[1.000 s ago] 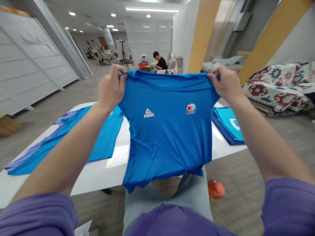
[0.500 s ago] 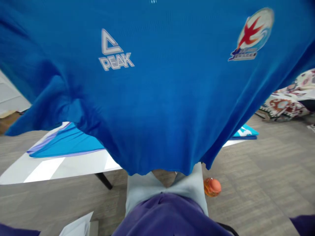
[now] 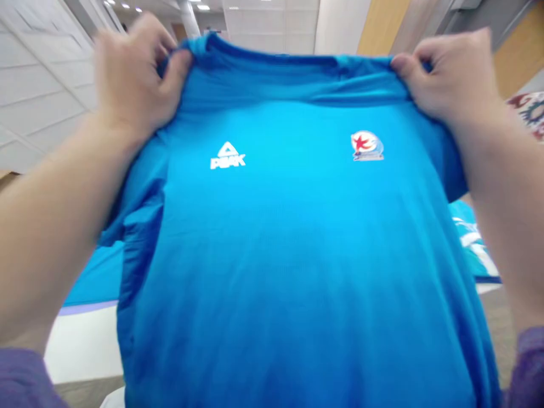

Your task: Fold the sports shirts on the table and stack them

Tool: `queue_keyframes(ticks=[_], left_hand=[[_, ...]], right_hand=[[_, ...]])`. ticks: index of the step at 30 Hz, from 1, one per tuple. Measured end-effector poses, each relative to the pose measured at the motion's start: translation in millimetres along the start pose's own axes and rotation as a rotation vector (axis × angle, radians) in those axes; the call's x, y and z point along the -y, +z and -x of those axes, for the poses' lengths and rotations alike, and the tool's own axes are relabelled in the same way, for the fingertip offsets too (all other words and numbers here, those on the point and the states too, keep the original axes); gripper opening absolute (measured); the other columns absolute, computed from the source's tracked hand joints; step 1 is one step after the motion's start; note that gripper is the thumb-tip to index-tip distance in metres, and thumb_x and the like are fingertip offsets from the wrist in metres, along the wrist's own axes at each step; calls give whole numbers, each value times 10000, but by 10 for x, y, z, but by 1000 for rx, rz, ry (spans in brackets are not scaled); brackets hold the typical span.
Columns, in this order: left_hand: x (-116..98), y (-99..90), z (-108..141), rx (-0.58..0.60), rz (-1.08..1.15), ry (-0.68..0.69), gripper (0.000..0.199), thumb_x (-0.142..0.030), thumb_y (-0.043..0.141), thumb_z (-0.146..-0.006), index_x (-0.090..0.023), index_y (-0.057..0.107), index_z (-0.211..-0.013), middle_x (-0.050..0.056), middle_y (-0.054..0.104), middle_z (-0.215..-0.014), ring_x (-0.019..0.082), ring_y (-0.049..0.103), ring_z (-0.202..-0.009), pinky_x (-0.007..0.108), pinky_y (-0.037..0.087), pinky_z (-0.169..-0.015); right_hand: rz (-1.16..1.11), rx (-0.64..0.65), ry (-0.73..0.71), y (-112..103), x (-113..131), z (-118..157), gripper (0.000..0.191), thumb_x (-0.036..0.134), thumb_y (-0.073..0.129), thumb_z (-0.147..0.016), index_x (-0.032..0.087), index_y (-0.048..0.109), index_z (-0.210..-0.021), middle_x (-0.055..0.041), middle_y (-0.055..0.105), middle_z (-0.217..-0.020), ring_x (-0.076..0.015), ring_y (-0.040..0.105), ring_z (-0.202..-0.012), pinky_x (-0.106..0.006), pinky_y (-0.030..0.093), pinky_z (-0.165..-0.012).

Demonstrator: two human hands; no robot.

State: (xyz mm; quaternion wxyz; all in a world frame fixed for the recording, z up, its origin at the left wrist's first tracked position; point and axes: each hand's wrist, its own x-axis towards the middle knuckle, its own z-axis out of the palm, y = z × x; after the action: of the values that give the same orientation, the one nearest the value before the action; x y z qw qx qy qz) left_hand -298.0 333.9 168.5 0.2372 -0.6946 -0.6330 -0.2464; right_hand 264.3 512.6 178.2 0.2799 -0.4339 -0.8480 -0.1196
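A blue T-shirt point(image 3: 297, 255) hangs stretched out in front of me, its front side facing me. It bears a white PEAK logo on the left of the chest and a round badge with a red figure on the right. My left hand point(image 3: 142, 73) is closed on one shoulder near the collar, and my right hand point(image 3: 450, 79) grips the other shoulder. Both hands are a little blurred. The shirt's lower hem runs out of view at the bottom, and the sleeves droop below my hands.
Behind the shirt stands a white table point(image 3: 83, 343) with a light-blue cloth point(image 3: 96, 277) on its left. Another teal and white folded piece point(image 3: 471, 238) shows at the right. A patterned fabric point(image 3: 529, 116) is at the far right edge.
The shirt has gone from close overhead to arm's length in front of me, its collar now visible. Both hands have come into view, holding its shoulders, and my view has tilted up.
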Motion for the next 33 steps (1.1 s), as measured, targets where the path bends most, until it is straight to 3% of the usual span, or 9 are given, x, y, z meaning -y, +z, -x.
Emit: queue_keyframes(ticks=[3, 7, 9, 11, 14, 17, 23, 28, 33], left_hand=[[-113, 943, -194, -47, 76, -89, 868, -699, 360, -1157, 121, 633, -1251, 150, 742, -1197, 415, 681, -1378, 583, 413, -1198], [-133, 2249, -304, 105, 167, -311, 616, -623, 494, -1166, -61, 674, -1343, 151, 749, -1391, 276, 617, -1447, 415, 312, -1343], [-183, 2671, -245, 147, 175, -359, 576, -570, 531, -1151, -88, 641, -1448, 181, 673, -1536, 302, 530, -1518, 473, 227, -1387], [-310, 2795, -52, 170, 198, -315, 594, -525, 552, -1141, -120, 575, -1576, 209, 557, -1674, 365, 437, -1608, 582, 173, -1396], [-597, 2421, 566, 270, 258, -127, 621, -539, 519, -1146, -228, 514, -1684, 162, 452, -1783, 404, 338, -1697, 648, 143, -1401], [-911, 1652, 1540, 411, 302, -16, 622, -582, 479, -1144, -366, 494, -1727, 62, 421, -1828, 388, 326, -1726, 640, 211, -1409], [-1569, 470, 3478, 618, 370, -70, 881, -590, 591, -1089, -546, 128, -1836, -74, 243, -1891, 328, 243, -1772, 573, 324, -1441], [-1986, 156, 4248, 620, 282, -103, 941, -552, 638, -1038, -584, 57, -1778, -90, 279, -1855, 375, 292, -1738, 677, 307, -1435], [-2046, -166, 4608, 635, 299, -67, 1005, -622, 671, -964, -603, 62, -1764, -92, 311, -1832, 415, 366, -1702, 752, 421, -1331]], right_hand=[[117, -45, 36, 721, 51, -239, 1207, 904, 54, -929, -94, 732, -968, -169, 808, -1057, -247, 774, -1147, -376, 500, -955], [48, 66, 178, 1888, -39, -537, 959, 842, 320, -1119, -30, 719, -1107, -229, 795, -1209, -318, 745, -1239, -445, 540, -1084], [5, 149, 221, 2377, -61, -507, 795, 761, 468, -1147, 10, 707, -1256, -265, 747, -1354, -384, 705, -1313, -550, 529, -1154], [-39, 192, 191, 2629, -30, -283, 728, 702, 519, -1146, 41, 657, -1418, -283, 673, -1489, -432, 648, -1400, -626, 492, -1219], [-130, 258, 78, 2452, 104, 428, 720, 669, 506, -1138, 107, 580, -1580, -249, 617, -1606, -447, 575, -1515, -642, 441, -1304], [-242, 397, -1, 1814, 320, 1485, 763, 693, 481, -1124, 222, 471, -1725, -147, 516, -1759, -397, 486, -1637, -597, 382, -1396], [-326, 501, 136, 840, 920, 3607, 980, 691, 643, -1042, 513, 109, -1843, 43, 237, -1882, -399, 353, -1720, -704, 266, -1458], [-293, 518, 175, 607, 1338, 4525, 1052, 695, 678, -1018, 626, -37, -1786, 101, 153, -1877, -400, 290, -1727, -755, 256, -1443], [-277, 585, 171, 205, 1422, 4890, 1148, 756, 767, -930, 634, 18, -1791, 77, 207, -1878, -438, 335, -1712, -752, 411, -1372]])
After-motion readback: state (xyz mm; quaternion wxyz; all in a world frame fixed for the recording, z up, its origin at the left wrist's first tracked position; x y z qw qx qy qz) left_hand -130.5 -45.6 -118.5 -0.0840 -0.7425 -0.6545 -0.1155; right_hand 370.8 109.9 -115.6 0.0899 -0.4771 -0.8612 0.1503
